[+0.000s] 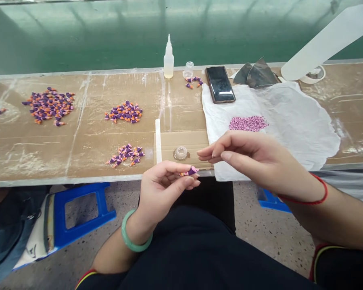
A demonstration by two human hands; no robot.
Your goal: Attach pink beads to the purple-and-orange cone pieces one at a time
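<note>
My left hand point(165, 185) pinches a small purple, pink and orange figurine point(192, 171) between thumb and fingertips, just off the table's front edge. To its right hovers my right hand point(254, 157), fingers stretched forward and thumb apart from their tips, with nothing visible in it. Just left of those fingertips, a small clear round dish point(180, 152) rests on a cardboard piece point(169, 139). Beyond the right hand, a patch of tiny pink pieces point(248, 123) lies on a white cloth point(302, 129). Similar figurines lie in a near pile point(126, 155) left of my left hand.
Farther left are two more figurine piles, one mid-table point(125, 112) and one larger point(50, 105). A dropper bottle point(168, 58), a clear cup point(188, 69), a curved row of figurines point(196, 80) and a phone point(220, 84) stand or lie toward the back. Blue stools point(78, 213) are below.
</note>
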